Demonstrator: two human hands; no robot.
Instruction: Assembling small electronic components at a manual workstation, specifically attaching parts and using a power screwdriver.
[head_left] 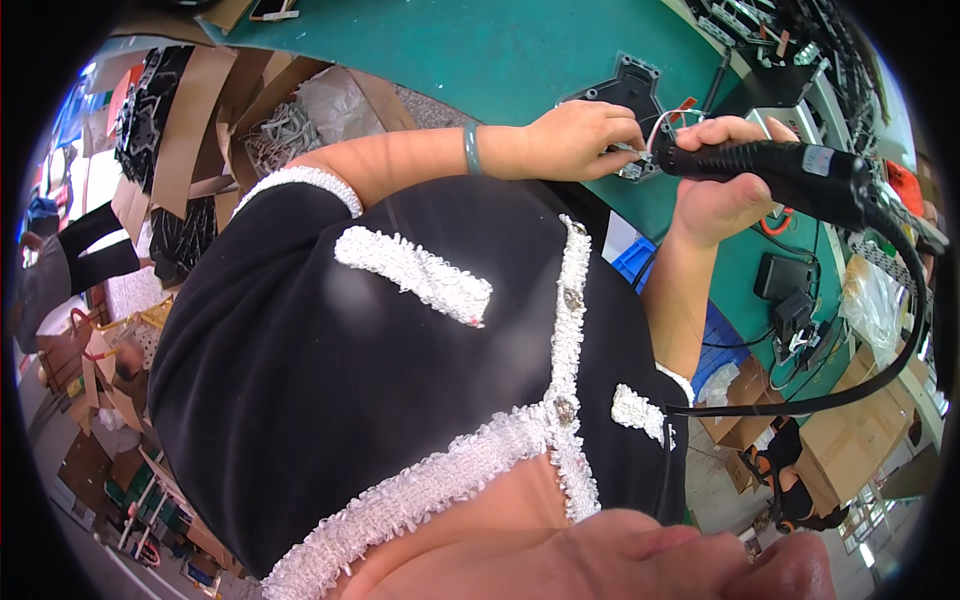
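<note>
My right hand [725, 185] is wrapped round a black corded electric screwdriver [775, 165] with a ribbed grip, its tip pointing left. Close to that tip, my left hand [590, 140] has its fingers pinched together; whatever lies between them is too small to make out. A thin white loop [660, 125] curves up beside the front of the screwdriver. Behind the fingers, on the green bench [480, 50], lies a dark, lobed frame part [635, 80] with holes at its corners. My left hand partly covers this frame.
The screwdriver's thick black cable [890, 350] bends down and back toward my body. At the right are black power adapters [785, 280], clear plastic bags [872, 300] and a cardboard box [850, 430]. Open cartons [215, 120] stand at left, and metal parts [740, 25] crowd the far right.
</note>
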